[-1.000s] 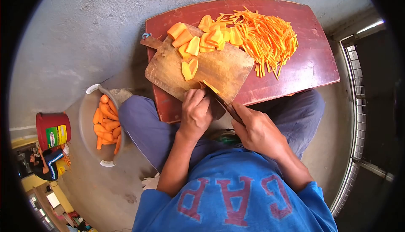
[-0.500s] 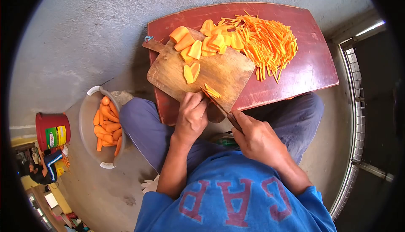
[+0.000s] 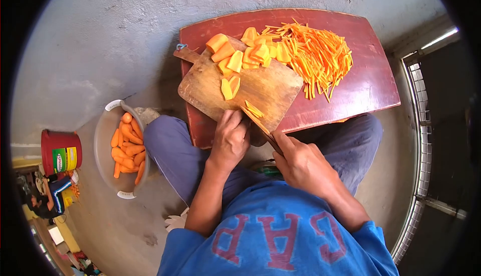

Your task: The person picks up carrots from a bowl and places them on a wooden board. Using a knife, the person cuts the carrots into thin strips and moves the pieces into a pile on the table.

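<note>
My right hand (image 3: 303, 163) is wrapped round the handle of a knife (image 3: 261, 126), whose blade slants over the near edge of a wooden cutting board (image 3: 200, 86). Beside the blade, my left hand (image 3: 229, 138) presses with curled fingers at the board's edge; whatever they pinch is hidden. A few cut carrot strips (image 3: 254, 109) lie against the blade's far side. Two carrot slices (image 3: 230, 87) rest mid-board, and several more carrot slices (image 3: 258, 54) are spread along its far side. A large heap of carrot strips (image 3: 323, 58) sits right of the board.
Board and heap are on a low red table (image 3: 373, 88) near a wall (image 3: 125, 35). On the floor to the left stand a grey basin (image 3: 101, 158) of whole carrots (image 3: 129, 148) and a red bucket (image 3: 47, 150). Another person (image 3: 47, 201) is at the far left.
The view has shifted slightly, so the table appears a little lower. Both hands keep nearly the same positions, and the knife blade's angle has turned slightly beside the strips.
</note>
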`<move>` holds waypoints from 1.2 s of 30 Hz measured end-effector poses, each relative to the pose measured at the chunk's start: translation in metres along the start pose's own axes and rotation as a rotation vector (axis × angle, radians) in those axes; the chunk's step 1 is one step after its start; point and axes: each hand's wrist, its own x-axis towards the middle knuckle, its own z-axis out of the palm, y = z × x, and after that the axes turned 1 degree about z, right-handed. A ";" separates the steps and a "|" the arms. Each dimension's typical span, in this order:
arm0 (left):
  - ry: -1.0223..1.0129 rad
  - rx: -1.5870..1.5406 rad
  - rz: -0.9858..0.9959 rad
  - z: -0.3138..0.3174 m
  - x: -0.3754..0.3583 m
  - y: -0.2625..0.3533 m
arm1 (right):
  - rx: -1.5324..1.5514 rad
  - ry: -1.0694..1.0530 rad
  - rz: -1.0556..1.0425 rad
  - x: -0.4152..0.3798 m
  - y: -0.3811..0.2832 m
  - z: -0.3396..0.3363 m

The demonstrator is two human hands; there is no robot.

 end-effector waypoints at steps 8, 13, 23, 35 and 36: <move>-0.003 -0.013 -0.053 0.001 -0.006 -0.002 | 0.007 -0.076 0.081 0.016 0.002 0.001; 0.014 -0.026 -0.071 0.004 -0.007 -0.004 | 0.034 -0.038 0.086 0.013 0.008 0.011; -0.001 -0.024 -0.092 0.003 -0.008 -0.003 | 0.096 -0.063 0.110 0.011 0.015 0.003; -0.002 -0.012 -0.100 0.002 -0.010 -0.004 | 0.075 -0.046 0.062 0.020 0.013 0.004; -0.010 -0.013 -0.104 0.001 -0.007 -0.003 | 0.074 -0.054 0.074 0.020 0.010 0.001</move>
